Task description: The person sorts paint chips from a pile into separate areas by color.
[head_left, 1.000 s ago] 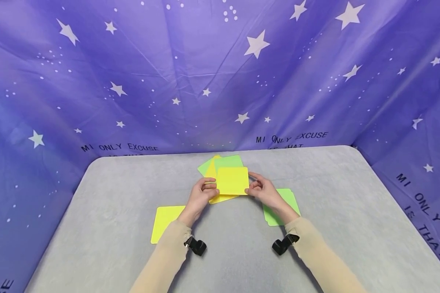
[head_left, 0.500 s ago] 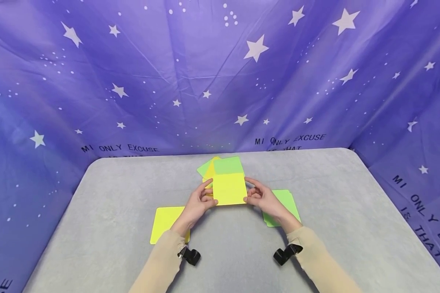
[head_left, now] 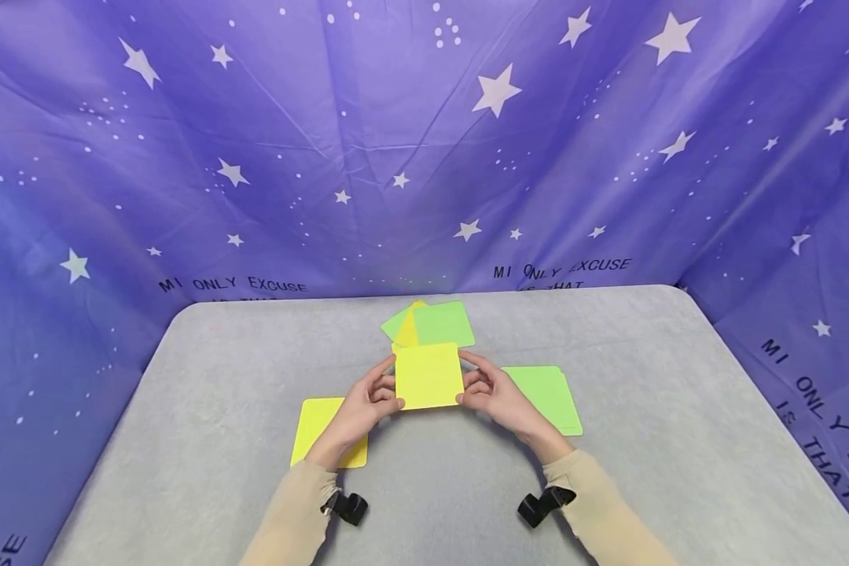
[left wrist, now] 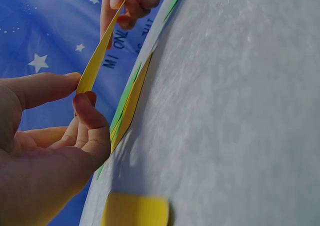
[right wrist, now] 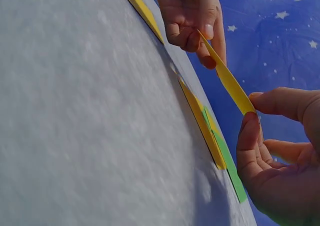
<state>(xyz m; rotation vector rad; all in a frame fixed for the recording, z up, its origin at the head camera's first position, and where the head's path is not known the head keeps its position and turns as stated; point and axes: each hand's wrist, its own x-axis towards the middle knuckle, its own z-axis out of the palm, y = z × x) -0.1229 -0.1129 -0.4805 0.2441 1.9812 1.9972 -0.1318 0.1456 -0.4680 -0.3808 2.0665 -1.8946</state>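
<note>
Head view: pinching a bright yellow, round-cornered, thin square card (head_left: 429, 376) by opposite edges, thumb against fingers, with the left hand (head_left: 359, 406) at 9 o'clock and the right hand (head_left: 498, 399) at 3 o'clock. Raised above the mottled grey table (head_left: 453, 487) in both wrist views, faintly bowed. Beyond, towards 12 o'clock, fanned, overlapping green and yellow cards (head_left: 435, 324); near 8 o'clock, partly hidden, a flat yellow square card (head_left: 314, 417); just past 3 o'clock, light green cards (head_left: 548, 393), apparently stacked. Best, probably, to grip lightly, keep both edges level and move the two hands as one, to avoid buckling it or brushing the fan.
</note>
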